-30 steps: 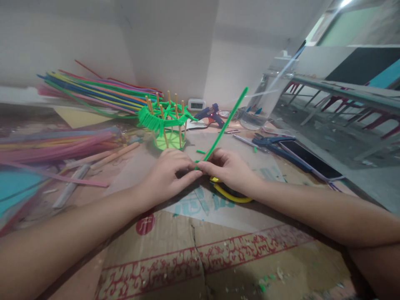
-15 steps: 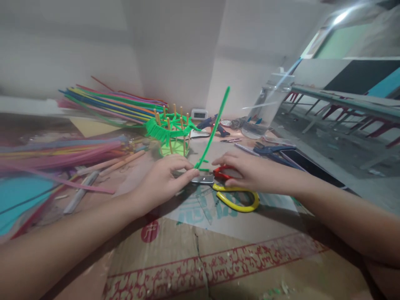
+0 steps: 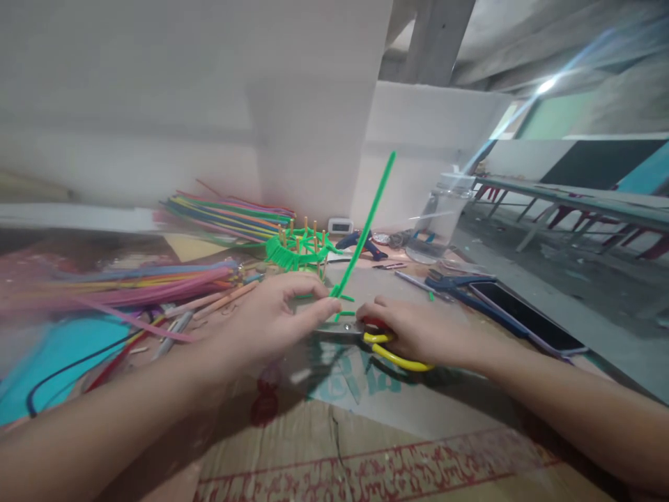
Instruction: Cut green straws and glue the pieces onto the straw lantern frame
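My left hand pinches the lower end of a green pipe cleaner, which stands up at a slant to the right. Short green pieces stick out near its fingertips. Curled over the handles of a pair of scissors, one red and one yellow, is my right hand. The scissor blades point left and lie just below my left fingertips, which hide part of them. Behind my left hand stands a round green frame of pipe cleaners on upright wooden sticks, its base mostly covered.
Bundles of coloured pipe cleaners lie at the back left. A blue glue gun, a small white clock and a clear plastic container are behind. Pliers and a phone lie to the right.
My right hand has closed around the scissor handles, where before its fingers were apart beside them. My left hand still pinches the pipe cleaner. The view has tilted upward.
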Available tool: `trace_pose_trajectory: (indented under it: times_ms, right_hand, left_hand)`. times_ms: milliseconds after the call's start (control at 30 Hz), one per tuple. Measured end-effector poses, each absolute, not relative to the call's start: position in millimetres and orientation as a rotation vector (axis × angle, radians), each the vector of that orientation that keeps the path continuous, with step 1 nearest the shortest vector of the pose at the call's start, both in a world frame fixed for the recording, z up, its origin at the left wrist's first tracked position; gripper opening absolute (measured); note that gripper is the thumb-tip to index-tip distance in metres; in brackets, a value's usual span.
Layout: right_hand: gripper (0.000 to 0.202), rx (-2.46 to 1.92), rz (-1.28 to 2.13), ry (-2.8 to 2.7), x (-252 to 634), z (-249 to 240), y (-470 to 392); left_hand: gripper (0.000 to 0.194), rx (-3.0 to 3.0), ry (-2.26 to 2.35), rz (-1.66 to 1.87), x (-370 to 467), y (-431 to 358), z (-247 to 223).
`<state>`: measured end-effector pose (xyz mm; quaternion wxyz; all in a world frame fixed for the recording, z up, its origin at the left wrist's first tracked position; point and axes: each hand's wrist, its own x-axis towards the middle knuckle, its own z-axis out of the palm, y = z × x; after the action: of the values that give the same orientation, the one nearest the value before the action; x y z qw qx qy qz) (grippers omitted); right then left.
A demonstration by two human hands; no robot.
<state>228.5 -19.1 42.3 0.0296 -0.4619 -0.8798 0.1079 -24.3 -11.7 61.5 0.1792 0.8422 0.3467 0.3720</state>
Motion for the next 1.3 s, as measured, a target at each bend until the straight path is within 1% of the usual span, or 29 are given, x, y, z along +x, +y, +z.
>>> trace_pose_trajectory:
  times_ms: [67,133,200,367,533,667,767,900,1033,1300]
  right_hand:
    - [0.03,-1.357,0.479,-2.607,229.0,41.1,-15.6]
    - [0.035,-1.224,0.6,-2.501,232.6,41.2,-9.9]
    - [0.039,-1.142,0.644,-2.405,237.9,42.4,-4.4]
    - [0.048,-1.096,0.726,-2.29,246.7,44.9,-0.9]
    - [0.062,-1.035,0.865,-2.239,239.1,48.0,-14.3]
    - [0.064,-1.066,1.01,-2.225,229.8,52.4,-27.4]
    - [0.064,-1.079,1.045,-2.22,226.8,52.2,-31.6]
    - [0.068,-1.026,1.106,-2.217,227.0,49.1,-31.6]
    - [0.069,-1.022,1.095,-2.212,227.7,47.4,-32.0]
    - [0.066,-1.088,1.099,-2.206,225.5,52.9,-34.7]
  left_hand:
    - [0.028,2.398,0.946,1.079,-27.2,-14.2,69.7]
    - [0.027,2.392,0.926,1.132,-31.5,-14.4,76.2]
    - [0.025,2.376,0.929,1.185,-36.6,-12.7,81.0]
    - [0.021,2.344,0.944,1.276,-44.5,-6.6,87.1]
    - [0.024,2.383,0.947,1.185,-42.3,-4.9,84.6]
    - [0.023,2.406,0.963,1.132,-38.5,-5.4,78.6]
    - [0.017,2.364,0.966,1.09,-35.2,-7.8,75.4]
    - [0.016,2.328,0.992,1.018,-32.1,-12.2,75.4]
    - [0.013,2.327,1.012,0.963,-31.3,-13.0,75.7]
    - [0.014,2.309,0.98,0.963,-31.1,-11.4,72.6]
